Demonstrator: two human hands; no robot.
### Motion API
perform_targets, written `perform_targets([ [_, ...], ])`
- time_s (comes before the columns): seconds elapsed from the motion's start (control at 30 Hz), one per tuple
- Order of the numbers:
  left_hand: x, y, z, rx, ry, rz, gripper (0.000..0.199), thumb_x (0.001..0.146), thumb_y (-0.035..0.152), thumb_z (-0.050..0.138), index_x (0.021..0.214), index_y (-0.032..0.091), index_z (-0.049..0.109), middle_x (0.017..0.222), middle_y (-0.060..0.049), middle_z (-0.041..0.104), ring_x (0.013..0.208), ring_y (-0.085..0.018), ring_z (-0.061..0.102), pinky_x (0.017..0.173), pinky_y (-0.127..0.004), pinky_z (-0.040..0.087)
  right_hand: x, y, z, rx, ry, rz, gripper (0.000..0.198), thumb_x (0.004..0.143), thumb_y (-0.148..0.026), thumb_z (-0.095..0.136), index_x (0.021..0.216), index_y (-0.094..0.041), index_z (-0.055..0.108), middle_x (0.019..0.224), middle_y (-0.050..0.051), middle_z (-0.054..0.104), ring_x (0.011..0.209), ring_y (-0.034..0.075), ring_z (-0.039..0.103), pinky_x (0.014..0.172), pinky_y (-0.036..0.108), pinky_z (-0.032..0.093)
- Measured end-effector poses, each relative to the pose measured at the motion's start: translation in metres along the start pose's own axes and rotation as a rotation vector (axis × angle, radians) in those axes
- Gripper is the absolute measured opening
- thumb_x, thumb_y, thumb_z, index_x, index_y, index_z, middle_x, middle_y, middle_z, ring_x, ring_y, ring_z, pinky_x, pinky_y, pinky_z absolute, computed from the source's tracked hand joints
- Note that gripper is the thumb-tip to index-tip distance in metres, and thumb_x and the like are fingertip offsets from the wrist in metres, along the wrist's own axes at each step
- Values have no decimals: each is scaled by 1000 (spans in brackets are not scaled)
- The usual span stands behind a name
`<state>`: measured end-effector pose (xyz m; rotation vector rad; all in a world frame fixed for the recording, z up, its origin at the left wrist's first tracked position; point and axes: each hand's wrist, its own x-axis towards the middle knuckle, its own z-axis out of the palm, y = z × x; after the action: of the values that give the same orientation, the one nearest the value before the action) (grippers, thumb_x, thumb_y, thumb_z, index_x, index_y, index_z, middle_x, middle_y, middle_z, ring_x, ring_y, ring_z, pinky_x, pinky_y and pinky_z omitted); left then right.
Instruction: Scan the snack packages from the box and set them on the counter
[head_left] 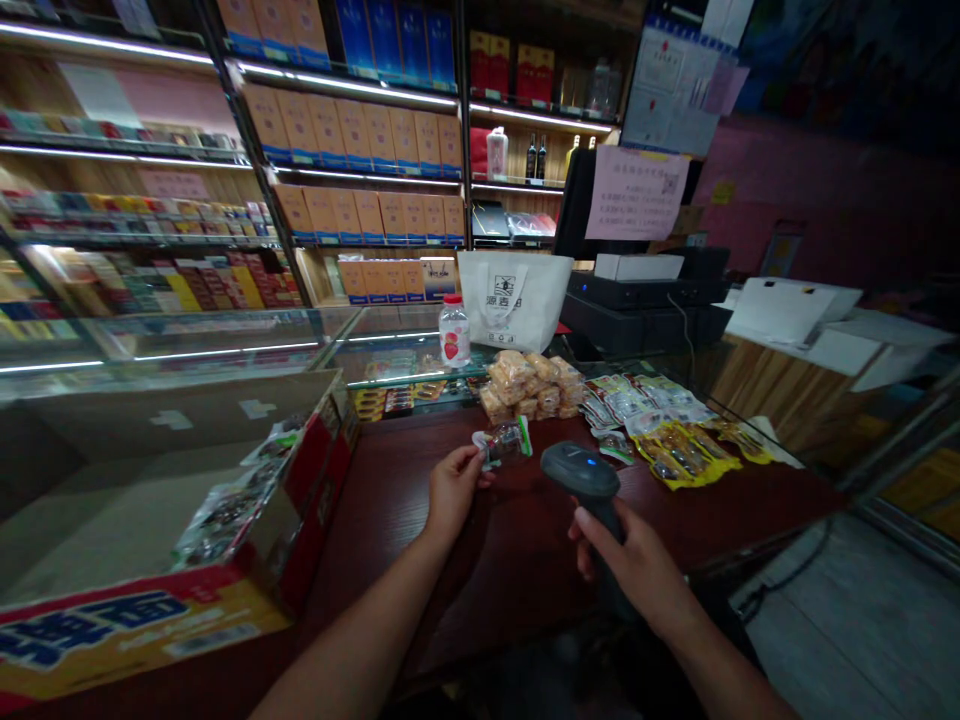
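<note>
My left hand (456, 486) pinches the near end of a small clear snack packet (504, 438) with a green edge, just above the dark red counter. In my right hand (626, 555) is a dark barcode scanner (581, 470) with a blue light on top. Its head points toward the packet, a short way to the right of it. Beyond the packet sits a pile of wrapped light-brown snacks (534, 385). To its right lie silvery packets (622, 400) and yellow-edged snack packets (682, 455).
An open cardboard box (150, 610) with several packets inside fills the left side. At the back stand a red-capped bottle (454, 335), a white bag (514, 300) and a monitor with a paper sign (637, 195). Glass display cases and stocked shelves (352, 135) lie beyond.
</note>
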<state>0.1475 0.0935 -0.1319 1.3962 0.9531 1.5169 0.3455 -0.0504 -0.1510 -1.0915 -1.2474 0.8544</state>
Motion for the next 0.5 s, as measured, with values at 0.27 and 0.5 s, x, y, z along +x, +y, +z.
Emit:
perform_targets([
  [0.27,0,0,1,-3,13,-58,30,63,35,79,82,13,71,69,-2,71,55,-15,68,51,-21,53,-1,-2,6,-35,-9,28,46,88,-63,57,85,-17,59,54,-1,64,49,16,61,51,23,46],
  [0.5,0,-1,1,41,25,-66,29,65,33,76,84,12,72,70,-3,72,57,-16,69,54,-22,54,1,7,10,45,21,53,45,86,-62,60,87,-17,59,54,-1,63,47,16,60,48,24,47],
])
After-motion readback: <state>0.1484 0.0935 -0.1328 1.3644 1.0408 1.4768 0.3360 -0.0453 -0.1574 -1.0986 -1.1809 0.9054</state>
